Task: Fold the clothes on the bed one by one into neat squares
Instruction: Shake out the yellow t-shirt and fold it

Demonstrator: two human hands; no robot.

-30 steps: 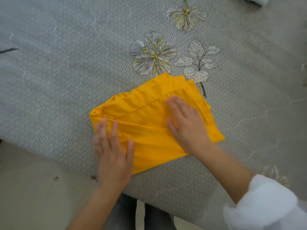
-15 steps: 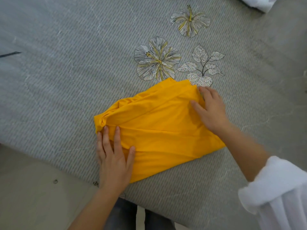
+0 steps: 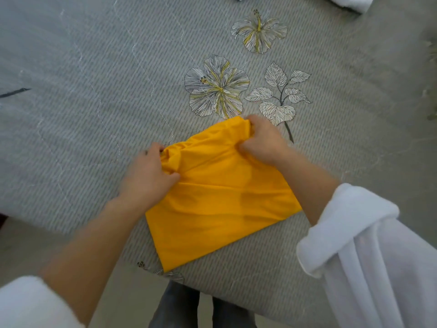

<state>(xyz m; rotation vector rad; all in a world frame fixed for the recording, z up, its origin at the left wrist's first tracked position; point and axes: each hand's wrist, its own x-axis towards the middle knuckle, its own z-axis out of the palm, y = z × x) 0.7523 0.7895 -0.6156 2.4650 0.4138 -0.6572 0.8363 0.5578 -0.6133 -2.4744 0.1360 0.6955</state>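
A yellow garment (image 3: 220, 200), folded into a rough rectangle, lies on the grey bed (image 3: 94, 102) near its front edge. My left hand (image 3: 149, 178) grips the bunched far-left corner of the garment, fingers curled into the cloth. My right hand (image 3: 262, 143) grips the far-right corner, with cloth gathered under its fingers. The far edge of the garment is wrinkled and a little raised between the two hands; the near part lies flat.
The bed cover carries printed flowers (image 3: 216, 87) and leaves just beyond the garment. White cloth (image 3: 350, 2) lies at the far top-right edge. The floor (image 3: 21, 252) shows at the lower left, past the bed's front edge.
Both hands left their flat rest on the garment and moved to its far corners, where they now grip the cloth. The camera has come closer and lower.
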